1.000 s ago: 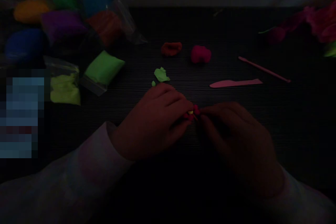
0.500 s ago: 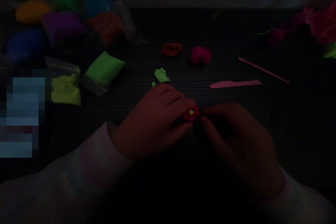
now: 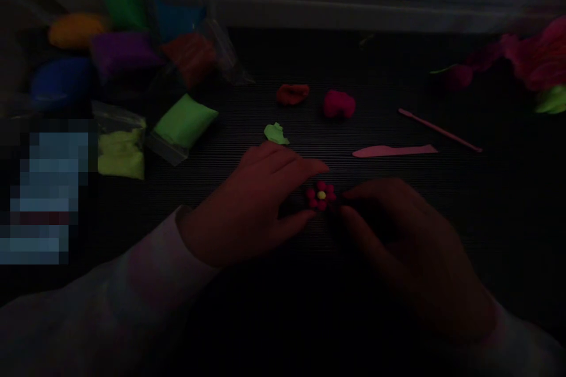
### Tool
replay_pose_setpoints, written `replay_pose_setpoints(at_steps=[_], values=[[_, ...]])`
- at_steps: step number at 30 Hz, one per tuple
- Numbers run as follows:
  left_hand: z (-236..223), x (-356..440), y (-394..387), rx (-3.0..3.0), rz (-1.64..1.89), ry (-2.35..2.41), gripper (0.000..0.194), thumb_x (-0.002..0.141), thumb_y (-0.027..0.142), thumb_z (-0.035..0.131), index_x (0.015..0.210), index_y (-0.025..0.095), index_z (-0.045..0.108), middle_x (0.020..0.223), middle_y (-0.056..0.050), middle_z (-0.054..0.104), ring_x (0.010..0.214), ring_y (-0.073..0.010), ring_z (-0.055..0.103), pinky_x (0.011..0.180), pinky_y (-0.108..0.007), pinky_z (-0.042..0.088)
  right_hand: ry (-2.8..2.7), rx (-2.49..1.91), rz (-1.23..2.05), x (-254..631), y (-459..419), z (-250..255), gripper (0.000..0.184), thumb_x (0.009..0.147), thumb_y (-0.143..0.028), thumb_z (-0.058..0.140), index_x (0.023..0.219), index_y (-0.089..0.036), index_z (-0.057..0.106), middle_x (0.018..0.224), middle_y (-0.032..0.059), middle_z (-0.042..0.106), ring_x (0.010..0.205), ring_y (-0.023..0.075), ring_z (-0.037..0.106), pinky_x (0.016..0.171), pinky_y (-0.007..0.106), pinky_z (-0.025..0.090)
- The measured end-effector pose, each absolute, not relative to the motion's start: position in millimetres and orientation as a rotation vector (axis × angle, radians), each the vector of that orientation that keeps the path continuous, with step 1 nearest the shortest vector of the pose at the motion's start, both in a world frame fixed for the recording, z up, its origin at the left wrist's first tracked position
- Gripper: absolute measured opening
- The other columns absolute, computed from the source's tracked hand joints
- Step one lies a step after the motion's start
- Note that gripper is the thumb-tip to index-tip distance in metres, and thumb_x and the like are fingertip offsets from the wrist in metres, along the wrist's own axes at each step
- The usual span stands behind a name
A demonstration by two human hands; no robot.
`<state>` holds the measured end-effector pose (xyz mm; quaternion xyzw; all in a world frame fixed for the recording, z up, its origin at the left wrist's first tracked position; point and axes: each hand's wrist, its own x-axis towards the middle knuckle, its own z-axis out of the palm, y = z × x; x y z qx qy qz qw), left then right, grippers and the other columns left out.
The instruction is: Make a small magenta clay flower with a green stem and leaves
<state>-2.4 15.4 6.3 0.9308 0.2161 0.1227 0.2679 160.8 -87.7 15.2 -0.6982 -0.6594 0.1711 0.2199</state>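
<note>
The scene is very dim. A small red clay flower (image 3: 321, 195) with a yellow centre lies on the dark ribbed table (image 3: 486, 200). My left hand (image 3: 256, 203) rests just left of it, fingers spread, with forefinger above and thumb below the flower but not pressing it. My right hand (image 3: 398, 230) comes in from the right, its fingertips pinched together at the flower's right edge. Both wrists wear pale sleeves.
Beyond the hands lie a green clay scrap (image 3: 276, 134), a red lump (image 3: 292, 94), a pink lump (image 3: 338, 103), a pink plastic knife (image 3: 393, 151) and a thin pink stick (image 3: 437, 129). Several bags of coloured clay (image 3: 183, 121) sit far left. Pink clay blooms (image 3: 535, 59) lie far right.
My left fingers have let go and spread away from the flower, which now shows fully on the table. The view shifted slightly, so things appear a little lower and to the right.
</note>
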Motion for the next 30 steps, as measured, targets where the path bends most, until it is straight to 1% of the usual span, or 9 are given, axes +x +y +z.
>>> replay_pose_setpoints(at_steps=[5, 10, 15, 21, 24, 30], values=[[5.0, -2.3, 14.0, 2.516, 0.287, 0.594, 0.036, 0.074, 0.024, 0.057, 0.108, 0.019, 0.046, 0.094, -0.002, 0.057, 0.092, -0.018, 0.047, 0.079, -0.033, 0.035, -1.964, -1.865, 0.529, 170.0, -71.0, 17.7, 0.016, 0.079, -0.022, 0.047, 0.091, -0.018, 0.056, 0.084, 0.0033, 0.06, 0.076, 0.0157, 0.056, 0.066, 0.03, 0.044], [2.9, -0.3, 11.4, 2.49, 0.26, 0.588, 0.029, 0.076, 0.025, 0.054, 0.104, 0.02, 0.047, 0.094, -0.001, 0.057, 0.091, -0.0176, 0.048, 0.078, -0.034, 0.034, -2.017, -1.825, 0.582, 172.0, -61.6, 14.6, 0.016, 0.079, -0.023, 0.047, 0.089, -0.019, 0.058, 0.084, 0.0038, 0.061, 0.077, 0.0176, 0.055, 0.068, 0.034, 0.043], [1.4, 2.3, 9.7, 2.5, 0.3, 0.598, 0.021, 0.079, 0.025, 0.051, 0.099, 0.02, 0.05, 0.092, -0.001, 0.058, 0.089, -0.0174, 0.049, 0.078, -0.034, 0.036, -2.026, -1.78, 0.572, 172.9, -62.6, 11.7, 0.015, 0.078, -0.021, 0.048, 0.087, -0.02, 0.059, 0.084, 0.0032, 0.061, 0.078, 0.0176, 0.055, 0.069, 0.034, 0.042], [0.6, 3.3, 8.2, 2.489, 0.375, 0.583, 0.015, 0.08, 0.023, 0.05, 0.094, 0.018, 0.052, 0.089, 0.0, 0.058, 0.086, -0.015, 0.049, 0.077, -0.031, 0.038, -2.028, -1.784, 0.561, 173.0, -63.8, 10.0, 0.013, 0.078, -0.021, 0.049, 0.086, -0.021, 0.059, 0.083, 0.0009, 0.061, 0.078, 0.0158, 0.055, 0.068, 0.033, 0.041], [0.7, 3.4, 8.2, 2.469, 0.375, 0.583, 0.012, 0.08, 0.022, 0.051, 0.091, 0.018, 0.052, 0.087, 0.0, 0.057, 0.085, -0.014, 0.049, 0.077, -0.029, 0.039, -2.025, -1.79, 0.575, 172.3, -63.8, 10.5, 0.014, 0.078, -0.021, 0.048, 0.086, -0.021, 0.06, 0.083, 0.0011, 0.061, 0.079, 0.0161, 0.055, 0.068, 0.033, 0.042], [3.6, 0.9, 10.4, 2.451, 0.342, 0.578, 0.018, 0.075, 0.022, 0.057, 0.092, 0.019, 0.052, 0.09, -0.001, 0.057, 0.088, -0.0157, 0.049, 0.077, -0.031, 0.04, -2.012, -1.775, 0.588, 176.3, -63.2, 13.1, 0.017, 0.079, -0.02, 0.046, 0.091, -0.021, 0.059, 0.086, 0.0022, 0.062, 0.081, 0.0164, 0.056, 0.07, 0.032, 0.044]])
